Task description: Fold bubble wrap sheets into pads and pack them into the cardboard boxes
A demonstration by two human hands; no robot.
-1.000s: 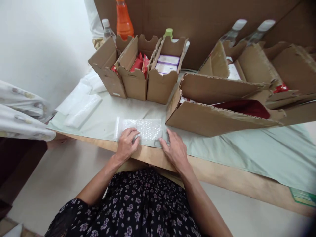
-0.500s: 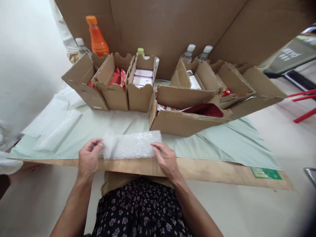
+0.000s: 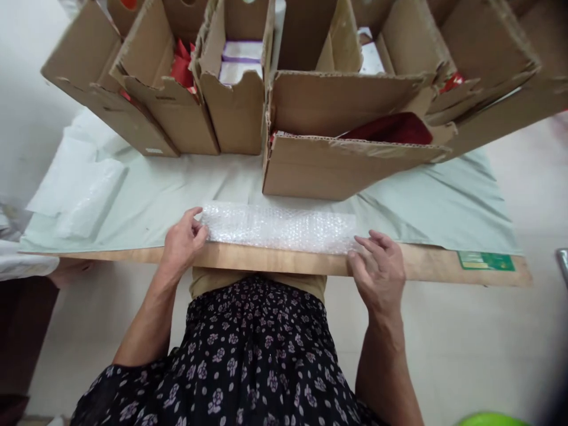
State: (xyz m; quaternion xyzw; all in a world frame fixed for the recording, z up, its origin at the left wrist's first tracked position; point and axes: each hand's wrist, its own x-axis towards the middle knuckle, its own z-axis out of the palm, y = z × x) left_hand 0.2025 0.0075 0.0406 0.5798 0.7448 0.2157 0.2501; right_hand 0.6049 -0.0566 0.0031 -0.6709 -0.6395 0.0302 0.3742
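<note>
A long, narrow strip of clear bubble wrap [image 3: 279,228] stretches along the front edge of the table, over the pale green cloth [image 3: 155,201]. At its left end, my left hand [image 3: 184,239] is closed, with thumb and fingertips pinching the edge. My right hand [image 3: 379,272] has its thumb and index finger loosely on the lower right corner of the strip, the other fingers spread. Just behind the strip stands a low cardboard box [image 3: 306,168] with something dark red inside.
Several cardboard bins [image 3: 239,127] line the back, holding red packets [image 3: 181,66] and white-and-purple packs [image 3: 242,62]. Folded bubble wrap sheets [image 3: 89,198] lie at the left. A green card [image 3: 486,261] is on the wooden table edge [image 3: 444,263] at the right.
The bubble wrap has lengthened into a longer strip as my right hand moved right, away from my left hand. My view has tilted down, bringing the boxes nearer the top.
</note>
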